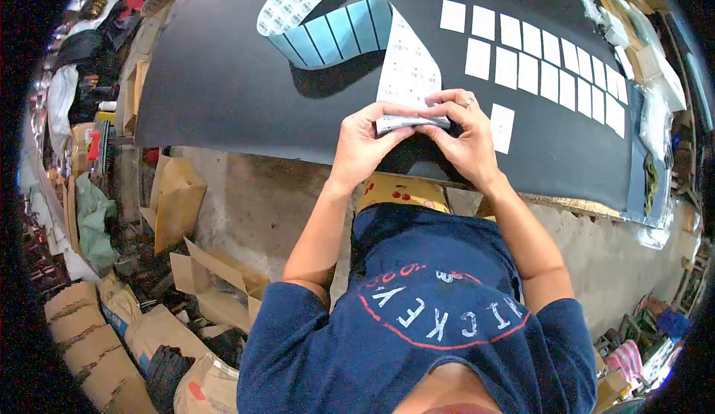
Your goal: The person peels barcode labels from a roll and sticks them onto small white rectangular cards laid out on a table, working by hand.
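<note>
A long strip of printed labels (408, 62) curls over the black table, white with print on one face and pale blue with dark bars on the other. Its near end is folded over between my two hands at the table's front edge. My left hand (365, 140) pinches the left side of the fold, thumb below and fingers above. On the right side, my right hand (463, 134) grips the same fold with thumb and fingers, a ring on one finger. Just right of that hand lies a single white card (502, 128).
Rows of white cards (506, 67) lie on the right half of the black table (223, 93). Open cardboard boxes (212, 283) and a brown carton (179, 201) stand on the floor at left. Clear plastic (655, 127) hangs at the table's right end.
</note>
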{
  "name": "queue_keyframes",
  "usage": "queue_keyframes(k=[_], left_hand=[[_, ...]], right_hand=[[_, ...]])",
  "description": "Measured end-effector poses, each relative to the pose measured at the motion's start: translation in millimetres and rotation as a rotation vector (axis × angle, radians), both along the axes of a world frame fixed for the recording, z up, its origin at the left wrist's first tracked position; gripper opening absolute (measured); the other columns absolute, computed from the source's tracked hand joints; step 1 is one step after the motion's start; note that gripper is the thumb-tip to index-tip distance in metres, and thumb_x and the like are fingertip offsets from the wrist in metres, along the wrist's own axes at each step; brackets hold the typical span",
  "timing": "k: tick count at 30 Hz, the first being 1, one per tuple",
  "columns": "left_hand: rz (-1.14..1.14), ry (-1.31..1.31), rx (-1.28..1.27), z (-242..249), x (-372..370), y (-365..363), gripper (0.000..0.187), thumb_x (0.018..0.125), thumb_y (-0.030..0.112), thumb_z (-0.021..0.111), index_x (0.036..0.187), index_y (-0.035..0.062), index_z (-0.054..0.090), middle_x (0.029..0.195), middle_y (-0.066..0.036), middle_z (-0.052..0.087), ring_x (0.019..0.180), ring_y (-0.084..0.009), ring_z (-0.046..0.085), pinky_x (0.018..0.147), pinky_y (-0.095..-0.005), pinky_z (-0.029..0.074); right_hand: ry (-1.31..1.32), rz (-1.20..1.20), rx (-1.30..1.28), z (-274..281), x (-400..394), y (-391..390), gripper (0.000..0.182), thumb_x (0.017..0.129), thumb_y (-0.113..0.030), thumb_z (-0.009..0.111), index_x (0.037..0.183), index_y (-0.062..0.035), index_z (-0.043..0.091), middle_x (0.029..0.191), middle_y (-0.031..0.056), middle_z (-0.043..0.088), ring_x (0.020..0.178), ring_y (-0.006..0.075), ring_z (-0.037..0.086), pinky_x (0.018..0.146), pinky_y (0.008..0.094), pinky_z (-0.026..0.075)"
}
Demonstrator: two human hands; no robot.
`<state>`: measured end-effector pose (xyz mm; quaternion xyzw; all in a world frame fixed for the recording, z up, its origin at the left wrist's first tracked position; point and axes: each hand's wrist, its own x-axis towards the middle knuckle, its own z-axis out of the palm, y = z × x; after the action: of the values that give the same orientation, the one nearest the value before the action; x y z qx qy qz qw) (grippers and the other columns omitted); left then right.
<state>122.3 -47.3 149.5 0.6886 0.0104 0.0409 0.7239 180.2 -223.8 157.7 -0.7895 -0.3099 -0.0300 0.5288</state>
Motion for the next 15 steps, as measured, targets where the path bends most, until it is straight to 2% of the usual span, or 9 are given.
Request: queue_keyframes(k=[2,7,9,11,15], left_hand=[[0.022,-0.019,0.023,4,0,3,0.017,0.081,-0.004,0.065,0.097,0.0003,0.066,0.097,-0.005,0.067,0.088,-0.0078,0.060,0.078,-0.0226,0.049],[0.039,0.000,0.079,9,1,5,0.014,0.082,-0.004,0.066,0.095,0.0002,0.066,0.093,-0.005,0.068,0.085,-0.0079,0.062,0.074,-0.0215,0.050],[0.035,-0.032,0.024,16,3,5,0.014,0.081,-0.004,0.066,0.095,-0.0019,0.065,0.091,-0.008,0.067,0.081,-0.0125,0.064,0.072,-0.0240,0.054],[0.042,-0.015,-0.017,23,4,3,0.013,0.081,-0.003,0.066,0.095,-0.0026,0.065,0.091,-0.009,0.067,0.080,-0.0140,0.065,0.071,-0.0252,0.055],[0.059,0.021,-0.085,27,6,-1,0.013,0.083,0.000,0.066,0.095,-0.0052,0.064,0.089,-0.013,0.068,0.078,-0.0190,0.068,0.070,-0.0283,0.057]], right_hand=[[0.039,-0.014,0.037,1,1,2,0.018,0.070,-0.002,0.074,0.087,-0.0068,0.068,0.098,0.0077,0.063,0.098,0.0221,0.055,0.085,0.0326,0.044],[0.031,0.015,0.094,-2,6,3,0.018,0.070,-0.003,0.074,0.086,-0.0070,0.068,0.098,0.0079,0.064,0.097,0.0216,0.056,0.084,0.0323,0.044],[0.034,0.032,0.132,-3,10,5,0.019,0.069,-0.003,0.073,0.086,-0.0076,0.068,0.097,0.0082,0.064,0.096,0.0220,0.056,0.083,0.0324,0.044],[0.155,0.087,0.227,-3,13,7,0.015,0.071,-0.006,0.074,0.085,-0.0066,0.069,0.094,0.0078,0.064,0.094,0.0196,0.057,0.082,0.0309,0.044],[0.255,0.111,0.251,4,17,7,0.012,0.072,-0.009,0.075,0.082,-0.0053,0.070,0.088,0.0069,0.065,0.089,0.0167,0.058,0.080,0.0292,0.043]])
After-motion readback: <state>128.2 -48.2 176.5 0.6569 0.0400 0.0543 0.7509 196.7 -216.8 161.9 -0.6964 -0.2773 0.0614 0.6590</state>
